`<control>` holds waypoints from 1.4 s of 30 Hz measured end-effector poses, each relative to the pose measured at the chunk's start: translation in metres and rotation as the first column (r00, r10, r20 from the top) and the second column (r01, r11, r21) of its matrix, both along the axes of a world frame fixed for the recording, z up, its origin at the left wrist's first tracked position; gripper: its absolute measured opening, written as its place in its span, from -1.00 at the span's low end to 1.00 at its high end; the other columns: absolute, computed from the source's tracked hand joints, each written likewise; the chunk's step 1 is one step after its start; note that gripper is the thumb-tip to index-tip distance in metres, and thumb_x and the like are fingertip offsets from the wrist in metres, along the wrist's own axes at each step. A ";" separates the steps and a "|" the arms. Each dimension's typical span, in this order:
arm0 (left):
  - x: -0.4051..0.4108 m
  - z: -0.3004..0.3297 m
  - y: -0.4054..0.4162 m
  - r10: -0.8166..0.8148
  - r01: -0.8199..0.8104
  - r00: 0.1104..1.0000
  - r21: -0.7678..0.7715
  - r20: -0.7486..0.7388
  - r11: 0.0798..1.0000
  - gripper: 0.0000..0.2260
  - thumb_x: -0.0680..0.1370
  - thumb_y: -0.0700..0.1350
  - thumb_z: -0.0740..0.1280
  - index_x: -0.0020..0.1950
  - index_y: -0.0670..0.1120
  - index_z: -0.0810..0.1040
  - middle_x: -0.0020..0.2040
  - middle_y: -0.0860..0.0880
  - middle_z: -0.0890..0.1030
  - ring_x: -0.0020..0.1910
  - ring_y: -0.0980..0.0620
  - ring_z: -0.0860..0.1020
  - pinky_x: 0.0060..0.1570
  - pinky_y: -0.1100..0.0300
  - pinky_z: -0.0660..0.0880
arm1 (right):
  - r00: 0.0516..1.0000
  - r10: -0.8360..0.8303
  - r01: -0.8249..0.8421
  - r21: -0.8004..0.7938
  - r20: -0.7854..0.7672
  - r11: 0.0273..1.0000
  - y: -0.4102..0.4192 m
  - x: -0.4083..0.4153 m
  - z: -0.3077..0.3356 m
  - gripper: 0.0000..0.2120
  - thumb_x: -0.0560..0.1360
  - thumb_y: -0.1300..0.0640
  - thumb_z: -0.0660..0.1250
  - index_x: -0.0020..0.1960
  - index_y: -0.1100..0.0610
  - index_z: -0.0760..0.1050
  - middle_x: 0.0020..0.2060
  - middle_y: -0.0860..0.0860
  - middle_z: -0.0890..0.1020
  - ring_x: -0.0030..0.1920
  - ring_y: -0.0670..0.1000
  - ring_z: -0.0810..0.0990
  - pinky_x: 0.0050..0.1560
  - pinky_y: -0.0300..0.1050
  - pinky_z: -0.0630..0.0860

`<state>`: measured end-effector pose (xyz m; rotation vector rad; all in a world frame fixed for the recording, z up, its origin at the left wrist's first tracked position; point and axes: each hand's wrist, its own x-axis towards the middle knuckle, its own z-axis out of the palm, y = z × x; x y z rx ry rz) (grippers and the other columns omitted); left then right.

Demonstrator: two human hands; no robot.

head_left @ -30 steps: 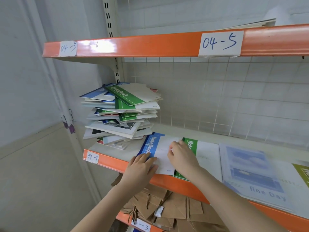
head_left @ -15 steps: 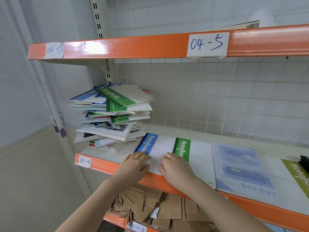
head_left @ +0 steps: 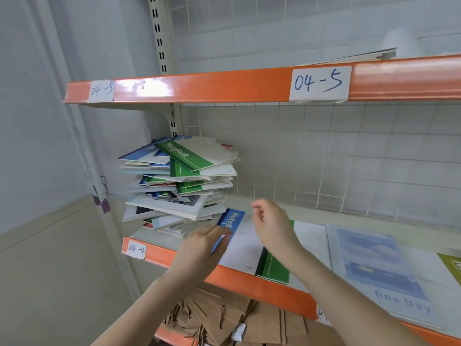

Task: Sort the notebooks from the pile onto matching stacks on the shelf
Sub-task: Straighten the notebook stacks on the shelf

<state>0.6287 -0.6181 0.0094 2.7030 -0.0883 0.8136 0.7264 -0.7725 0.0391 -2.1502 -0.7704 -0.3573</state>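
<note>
Head view: untidy pile of mixed paper notebooks (head_left: 179, 181) at centre left on orange-edged white shelf (head_left: 159, 255), blue-spined white notebook (head_left: 234, 236) lying flat just right of pile, left hand (head_left: 202, 248) fingers straight on its blue spine, right hand (head_left: 272, 223) raised above it, fingers loosely curled, holding nothing, green-spined notebook (head_left: 273, 267) beside, pale "fine Day" notebook (head_left: 379, 268) lower right.

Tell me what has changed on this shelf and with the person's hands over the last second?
The right hand has lifted off the blue notebook and hangs above it, fingers loosely curled, holding nothing. The left hand has slid left, its fingers now at the notebook's blue spine edge. The blue notebook stays flat beside the green notebook; the mixed pile and the fine Day stack look unchanged.
</note>
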 end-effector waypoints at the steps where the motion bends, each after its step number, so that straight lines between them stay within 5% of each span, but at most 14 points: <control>1: -0.003 0.013 0.001 -0.006 0.006 0.993 0.001 0.122 1.000 -0.62 0.58 0.07 0.06 0.05 -0.07 0.62 -0.02 0.04 0.67 -0.09 0.01 0.64 -0.23 0.13 0.57 | 0.999 -0.002 0.005 0.075 -0.036 0.997 0.004 0.004 0.012 -0.75 0.61 0.18 0.11 0.23 0.17 0.45 0.04 0.01 0.55 -0.04 -0.04 0.50 -0.13 -0.24 0.40; 4: -0.010 0.059 0.007 0.021 -0.026 0.930 0.008 0.368 1.000 -0.70 0.59 -0.08 0.13 -0.07 -0.16 0.63 -0.14 0.02 0.66 -0.24 0.07 0.61 -0.35 0.16 0.54 | 0.981 0.027 0.021 0.241 -0.193 0.970 0.024 0.023 0.041 -0.82 0.61 0.16 0.11 0.08 0.14 0.47 -0.09 -0.01 0.53 -0.10 -0.01 0.49 -0.13 -0.16 0.42; 7: -0.010 0.097 0.023 0.176 -0.187 0.870 -0.021 0.460 0.982 -0.75 0.59 -0.14 0.16 -0.04 -0.19 0.62 -0.12 -0.03 0.65 -0.18 0.03 0.58 -0.29 0.23 0.44 | 0.914 0.042 0.088 0.299 -0.403 0.950 0.042 0.048 0.061 -0.72 0.59 0.04 0.13 -0.25 0.12 0.39 -0.30 0.09 0.45 -0.21 0.07 0.47 0.01 0.16 0.56; 9: 0.000 0.110 0.039 0.341 -0.339 0.867 -0.071 0.364 0.938 -0.79 0.61 -0.18 0.18 0.11 -0.16 0.58 0.05 -0.07 0.62 0.02 -0.04 0.55 -0.14 0.18 0.39 | 0.802 0.135 0.112 0.369 -0.582 0.923 0.053 0.058 0.072 -0.68 0.60 0.00 0.15 -0.03 0.27 0.45 -0.27 0.13 0.45 -0.19 0.10 0.48 -0.01 0.07 0.58; 12: 0.021 0.115 0.066 0.496 -0.490 0.860 -0.074 0.122 0.869 -0.68 0.65 -0.08 0.14 0.35 -0.16 0.43 0.31 -0.14 0.48 0.35 -0.11 0.35 0.27 0.03 0.31 | 0.607 0.330 0.127 0.498 -0.723 0.858 0.068 0.059 0.088 -0.64 0.56 -0.05 0.26 0.15 0.20 0.29 -0.05 0.17 0.57 -0.08 0.14 0.59 -0.05 0.02 0.61; 16: 0.046 0.120 0.096 0.517 -0.520 0.854 -0.080 -0.055 0.850 -0.60 0.66 0.04 0.05 0.33 -0.18 0.42 0.33 -0.20 0.47 0.38 -0.19 0.31 0.40 -0.04 0.20 | 0.521 0.406 0.083 0.518 -0.751 0.852 0.086 0.062 0.094 -0.80 0.53 0.07 0.34 -0.10 0.13 0.35 -0.10 0.14 0.58 -0.13 0.15 0.61 0.01 0.11 0.60; 20: 0.052 0.122 0.107 0.468 -0.475 0.862 0.012 -0.198 0.880 -0.50 0.63 0.16 -0.09 0.22 -0.11 0.48 0.19 -0.17 0.55 0.18 -0.16 0.45 0.23 -0.02 0.35 | 0.464 0.428 0.113 0.531 -0.776 0.840 0.094 0.070 0.088 -0.77 0.48 0.18 0.40 0.02 0.18 0.36 -0.09 0.15 0.56 -0.22 0.09 0.59 -0.41 -0.09 0.62; 24: 0.047 0.117 0.093 0.422 -0.420 0.888 0.054 -0.182 0.906 -0.48 0.64 0.17 -0.07 0.40 -0.10 0.40 0.31 -0.13 0.49 0.30 -0.10 0.39 0.27 0.02 0.33 | 0.445 0.407 0.163 0.519 -0.798 0.839 0.093 0.077 0.083 -0.76 0.50 0.14 0.37 0.09 0.18 0.39 -0.09 0.15 0.59 -0.24 0.08 0.61 -0.44 -0.11 0.62; 28: 0.044 0.119 0.068 0.359 -0.335 0.920 0.163 -0.158 0.928 -0.53 0.64 0.16 -0.08 0.25 -0.06 0.48 0.17 -0.08 0.56 0.19 -0.06 0.45 0.14 0.05 0.40 | 0.417 0.429 0.208 0.544 -0.801 0.813 0.090 0.081 0.085 -0.87 0.54 0.17 0.33 -0.02 0.19 0.40 -0.18 0.13 0.56 -0.24 0.06 0.57 -0.25 -0.03 0.63; 33: 0.042 0.124 0.063 0.377 -0.363 0.924 0.165 -0.060 0.917 -0.63 0.66 0.09 -0.01 0.16 -0.06 0.50 0.01 -0.02 0.57 0.03 -0.02 0.49 0.00 0.10 0.37 | 0.461 0.396 0.272 0.551 -0.794 0.789 0.072 0.091 0.091 -0.89 0.53 0.29 0.31 0.03 0.24 0.42 -0.09 0.18 0.56 -0.17 0.10 0.58 -0.40 -0.06 0.61; 37: 0.049 0.125 0.093 0.471 -0.471 0.882 0.060 0.009 0.880 -0.65 0.65 0.00 0.09 0.38 -0.07 0.40 0.30 -0.06 0.49 0.29 -0.05 0.38 0.21 0.06 0.36 | 0.479 0.381 0.289 0.552 -0.791 0.782 0.049 0.100 0.090 -0.93 0.52 0.29 0.31 -0.12 0.20 0.44 -0.24 0.14 0.58 -0.31 0.06 0.61 -0.55 -0.19 0.55; 42: 0.059 0.116 0.100 0.479 -0.422 0.867 0.308 -0.137 0.853 -0.44 0.60 0.26 0.01 0.50 -0.01 0.24 0.49 0.00 0.30 0.47 -0.02 0.20 0.40 0.02 0.11 | 0.419 0.408 0.250 0.535 -0.811 0.807 0.033 0.096 0.084 -0.87 0.50 0.15 0.37 -0.14 0.17 0.45 -0.42 0.08 0.61 -0.52 -0.05 0.59 -0.58 -0.29 0.48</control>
